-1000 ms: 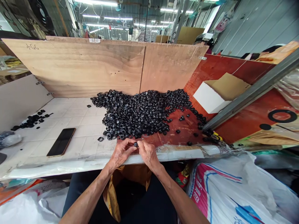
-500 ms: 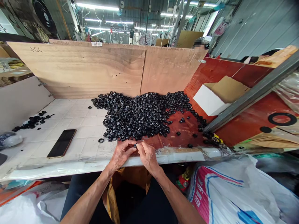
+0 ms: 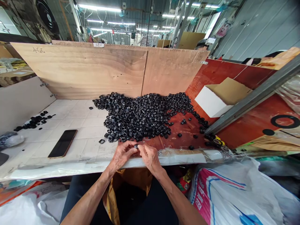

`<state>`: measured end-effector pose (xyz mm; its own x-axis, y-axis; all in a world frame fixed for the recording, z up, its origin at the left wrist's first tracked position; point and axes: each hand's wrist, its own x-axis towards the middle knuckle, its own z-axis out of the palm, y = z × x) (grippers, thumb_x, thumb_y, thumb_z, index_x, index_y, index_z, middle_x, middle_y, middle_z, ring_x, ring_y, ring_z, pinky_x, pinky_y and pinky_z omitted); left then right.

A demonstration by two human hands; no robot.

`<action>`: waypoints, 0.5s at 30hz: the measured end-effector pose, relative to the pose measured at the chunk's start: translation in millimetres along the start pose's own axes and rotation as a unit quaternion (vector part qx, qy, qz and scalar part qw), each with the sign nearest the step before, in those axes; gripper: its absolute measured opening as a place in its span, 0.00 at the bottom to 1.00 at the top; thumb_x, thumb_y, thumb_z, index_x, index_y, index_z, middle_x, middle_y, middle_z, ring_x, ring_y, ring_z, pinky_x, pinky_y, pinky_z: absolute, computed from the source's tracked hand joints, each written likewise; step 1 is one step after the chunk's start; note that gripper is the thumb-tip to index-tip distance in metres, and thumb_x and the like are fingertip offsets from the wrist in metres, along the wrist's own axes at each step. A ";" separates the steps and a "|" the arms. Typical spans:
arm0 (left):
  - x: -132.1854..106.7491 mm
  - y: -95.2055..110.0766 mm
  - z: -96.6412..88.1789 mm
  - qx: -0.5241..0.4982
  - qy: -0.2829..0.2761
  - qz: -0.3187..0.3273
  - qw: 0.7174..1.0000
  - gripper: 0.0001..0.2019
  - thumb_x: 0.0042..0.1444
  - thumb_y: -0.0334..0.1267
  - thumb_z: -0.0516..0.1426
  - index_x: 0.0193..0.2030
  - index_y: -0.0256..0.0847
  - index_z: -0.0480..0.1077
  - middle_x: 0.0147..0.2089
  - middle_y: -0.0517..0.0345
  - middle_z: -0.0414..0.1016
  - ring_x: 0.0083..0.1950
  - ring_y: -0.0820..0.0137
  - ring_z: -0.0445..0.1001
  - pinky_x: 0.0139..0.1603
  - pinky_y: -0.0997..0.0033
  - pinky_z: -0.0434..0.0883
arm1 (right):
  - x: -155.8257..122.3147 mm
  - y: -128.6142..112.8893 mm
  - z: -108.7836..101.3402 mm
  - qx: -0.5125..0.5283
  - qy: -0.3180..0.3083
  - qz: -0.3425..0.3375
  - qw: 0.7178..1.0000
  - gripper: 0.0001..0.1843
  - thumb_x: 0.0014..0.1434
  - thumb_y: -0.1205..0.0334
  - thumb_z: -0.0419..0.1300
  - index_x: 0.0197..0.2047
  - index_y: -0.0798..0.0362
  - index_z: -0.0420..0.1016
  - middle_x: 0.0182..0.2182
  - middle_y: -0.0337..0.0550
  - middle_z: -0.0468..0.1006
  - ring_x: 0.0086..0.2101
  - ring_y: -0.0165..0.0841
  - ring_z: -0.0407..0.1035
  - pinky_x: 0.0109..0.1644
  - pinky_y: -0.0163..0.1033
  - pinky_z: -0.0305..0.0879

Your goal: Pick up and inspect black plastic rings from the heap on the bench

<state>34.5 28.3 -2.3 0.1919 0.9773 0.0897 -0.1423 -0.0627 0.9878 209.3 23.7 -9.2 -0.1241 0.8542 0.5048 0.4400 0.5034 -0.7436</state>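
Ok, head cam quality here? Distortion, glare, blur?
Head view: wide-angle stretching toward the edges, clearest on the woven sack; ceiling tubes glare brightly; glossy highlights on the black rings; left hand and right hand look sharp, but the small black piece between them is too small to resolve.

Your forearms are bare, long and thin: the left forearm (image 3: 85,200) and the right forearm (image 3: 179,200). Your left hand (image 3: 121,155) and your right hand (image 3: 150,157) are bare too, with bony knuckles. You wear dark trousers (image 3: 77,195). A soft, wrinkled yellow-brown cloth (image 3: 127,179) hangs down your middle, over your lap. It is hard to tell if it is a shirt or an apron.
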 end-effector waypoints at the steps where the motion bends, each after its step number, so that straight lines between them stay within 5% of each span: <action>1: 0.1 -0.5 -0.1 -0.005 0.000 -0.002 1.000 0.16 0.56 0.44 0.69 0.47 0.39 0.78 0.35 0.58 0.82 0.36 0.67 0.80 0.42 0.66 0.80 | -0.1 -1.2 -0.4 0.004 0.001 0.001 1.000 0.17 0.73 0.57 0.53 0.36 0.52 0.78 0.27 0.43 0.78 0.28 0.33 0.73 0.36 0.36 0.68; 6: -0.5 0.2 0.3 -0.019 -0.001 -0.015 1.000 0.14 0.56 0.43 0.69 0.45 0.39 0.78 0.37 0.59 0.82 0.37 0.69 0.80 0.42 0.68 0.79 | -3.0 -11.1 -3.0 0.011 0.009 0.010 1.000 0.17 0.70 0.56 0.56 0.31 0.52 0.76 0.24 0.39 0.73 0.25 0.30 0.67 0.32 0.35 0.66; 9: -0.8 5.5 -0.1 -0.020 -0.009 -0.014 1.000 0.14 0.56 0.43 0.69 0.45 0.39 0.78 0.38 0.57 0.82 0.39 0.67 0.80 0.44 0.67 0.78 | -3.5 -12.8 -4.1 0.039 0.006 0.011 0.999 0.10 0.67 0.56 0.59 0.44 0.53 0.79 0.32 0.42 0.79 0.30 0.32 0.72 0.34 0.35 0.69; 15: -4.2 15.9 -0.9 -0.024 -0.049 -0.025 0.998 0.14 0.56 0.45 0.68 0.43 0.38 0.78 0.37 0.56 0.82 0.37 0.68 0.79 0.43 0.66 0.77 | -7.1 -14.1 -8.4 0.068 0.003 0.025 0.997 0.11 0.67 0.59 0.58 0.48 0.51 0.78 0.36 0.45 0.81 0.34 0.35 0.76 0.38 0.37 0.73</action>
<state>30.6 23.4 13.0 0.2942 0.9542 0.0550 -0.1760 -0.0024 0.9844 211.4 9.4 1.4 -0.1000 0.8778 0.4685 0.3201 0.4742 -0.8201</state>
